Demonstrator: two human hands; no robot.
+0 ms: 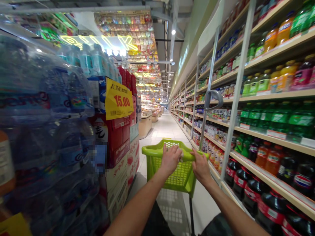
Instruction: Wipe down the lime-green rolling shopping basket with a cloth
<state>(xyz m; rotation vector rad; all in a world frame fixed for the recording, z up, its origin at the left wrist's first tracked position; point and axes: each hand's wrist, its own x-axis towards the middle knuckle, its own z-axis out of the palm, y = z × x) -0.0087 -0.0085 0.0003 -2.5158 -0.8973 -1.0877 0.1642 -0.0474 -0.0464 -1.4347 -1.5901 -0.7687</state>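
A lime-green plastic shopping cart (180,183) with a lattice basket stands low in the middle, in front of my body. My left hand (171,158) lies over its handlebar (154,150) near the centre, fingers curled over the top. A small pale patch shows by those fingertips, too unclear to name. Farther right, my right hand (200,165) is wrapped round the same bar near its right end, the fingers pointing forward. I see no goods through the lattice; much of the basket's inside is hidden by my hands and the bar.
Drink shelves (270,132) line the right side close by, with a grey handle (214,100) jutting out at a post. Shrink-wrapped water bottles (69,98) and red cartons (118,137) crowd the left, under a yellow price sign (119,100). The tiled aisle (169,126) runs ahead.
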